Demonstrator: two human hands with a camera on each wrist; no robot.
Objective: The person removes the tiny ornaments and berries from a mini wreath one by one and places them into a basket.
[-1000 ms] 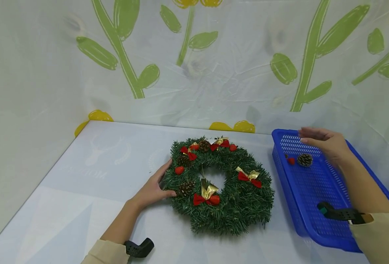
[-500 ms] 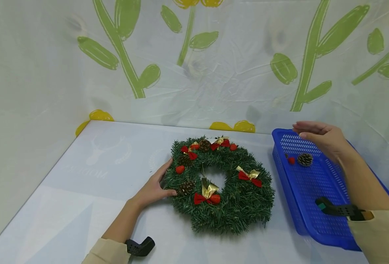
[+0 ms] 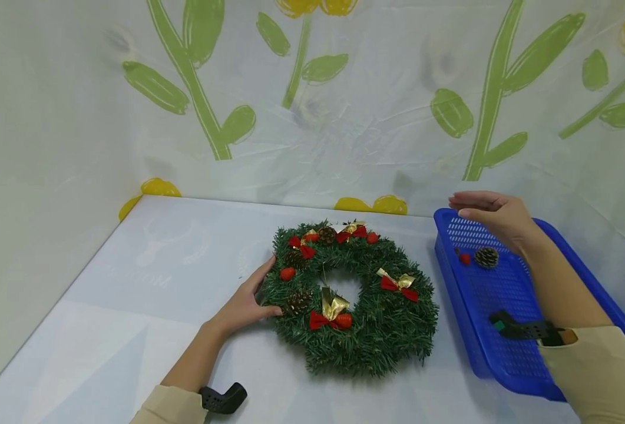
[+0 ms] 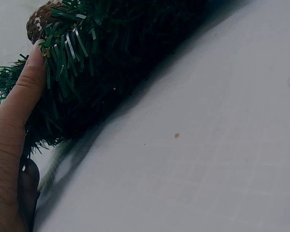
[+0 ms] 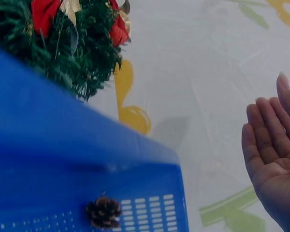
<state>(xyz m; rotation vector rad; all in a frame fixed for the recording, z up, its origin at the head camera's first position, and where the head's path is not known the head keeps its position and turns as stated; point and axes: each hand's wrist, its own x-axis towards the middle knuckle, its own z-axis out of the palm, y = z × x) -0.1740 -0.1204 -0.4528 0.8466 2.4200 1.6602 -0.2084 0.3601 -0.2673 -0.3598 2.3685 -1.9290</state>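
A green Christmas wreath point(image 3: 386, 335) lies on the table, decorated with red-and-gold bows, pine cones and red berries. My left hand point(image 3: 243, 305) holds its left edge, fingers along the outer side and thumb point(image 4: 31, 77) over the top near a pine cone point(image 4: 41, 21); the fingertips are hidden. Above the far end of a blue basket point(image 3: 452, 300), my right hand point(image 3: 495, 219) is raised with nothing in it. In the right wrist view its fingers are extended and the palm shows. Inside the basket lie a loose pine cone point(image 3: 486, 257) and a red berry point(image 3: 465, 258).
The white table point(image 3: 185, 282) meets a cloth backdrop point(image 3: 344, 159) with printed green stems and yellow flowers. The basket's raised rim stands close to the wreath's right side, below my right forearm.
My right hand has risen a little and moved left over the basket, still with nothing in it. The left hand and the wreath stay where they were.
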